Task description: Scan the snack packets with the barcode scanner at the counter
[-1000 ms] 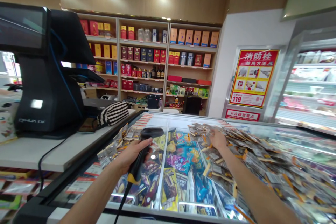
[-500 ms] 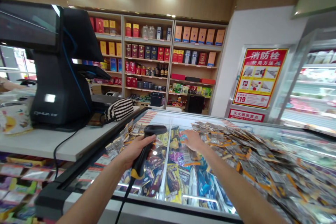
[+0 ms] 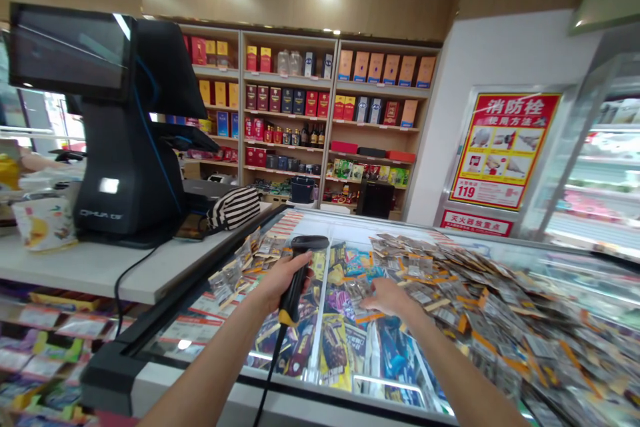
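Observation:
My left hand (image 3: 281, 279) is wrapped round the handle of a black barcode scanner (image 3: 302, 260) with a yellow band, held above the glass lid of a chest freezer (image 3: 320, 347). My right hand (image 3: 387, 295) is closed on a small clear packet (image 3: 361, 289) with an orange strip, just right of the scanner head. A big heap of the same small packets (image 3: 465, 280) covers the right part of the lid. A smaller row of packets (image 3: 250, 255) lies along the lid's left edge.
A black till with a screen (image 3: 120, 140) stands on a white counter (image 3: 100, 267) to the left, with a striped pouch (image 3: 234, 207) beside it. Shelves of boxed goods (image 3: 320, 107) fill the back wall. A glass-door cooler (image 3: 595, 167) stands at right.
My right hand drew back from the far heap toward me and leftward, now holding a packet beside the scanner. The left hand kept hold of the scanner. The view shifted left.

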The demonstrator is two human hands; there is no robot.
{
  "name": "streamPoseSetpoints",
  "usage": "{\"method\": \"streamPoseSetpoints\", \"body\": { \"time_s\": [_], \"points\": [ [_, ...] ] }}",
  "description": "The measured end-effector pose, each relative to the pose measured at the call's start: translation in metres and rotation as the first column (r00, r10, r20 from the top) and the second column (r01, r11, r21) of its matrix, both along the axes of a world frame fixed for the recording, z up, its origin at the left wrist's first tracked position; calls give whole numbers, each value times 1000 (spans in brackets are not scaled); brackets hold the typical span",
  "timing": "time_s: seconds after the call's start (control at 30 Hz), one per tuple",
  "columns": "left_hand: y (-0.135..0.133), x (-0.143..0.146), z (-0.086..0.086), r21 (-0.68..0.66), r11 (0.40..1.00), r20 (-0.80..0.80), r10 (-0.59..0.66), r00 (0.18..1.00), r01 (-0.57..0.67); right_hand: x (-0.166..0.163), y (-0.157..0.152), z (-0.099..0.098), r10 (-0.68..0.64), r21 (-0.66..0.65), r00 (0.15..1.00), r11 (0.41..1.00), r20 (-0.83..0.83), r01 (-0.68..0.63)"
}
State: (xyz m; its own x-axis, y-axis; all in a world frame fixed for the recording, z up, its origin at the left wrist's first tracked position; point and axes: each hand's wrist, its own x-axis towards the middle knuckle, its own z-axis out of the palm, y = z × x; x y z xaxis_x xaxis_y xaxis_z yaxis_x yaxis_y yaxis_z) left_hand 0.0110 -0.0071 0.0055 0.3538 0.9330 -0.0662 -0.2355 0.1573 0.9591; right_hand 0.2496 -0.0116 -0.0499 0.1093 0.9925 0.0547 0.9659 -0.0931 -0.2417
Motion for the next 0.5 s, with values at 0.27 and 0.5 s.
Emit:
{"method": "streamPoseSetpoints", "body": {
  "time_s": [0.27,0.5],
  "points": [
    [-5,9,1,3,999,-41,-41,998,41,12,20,-11,181,451,683,859,-708,240],
    [-20,12,4,47,983,-61,-175,983,178,24,29,-26,219,440,540,838,-813,323]
  ]
}}
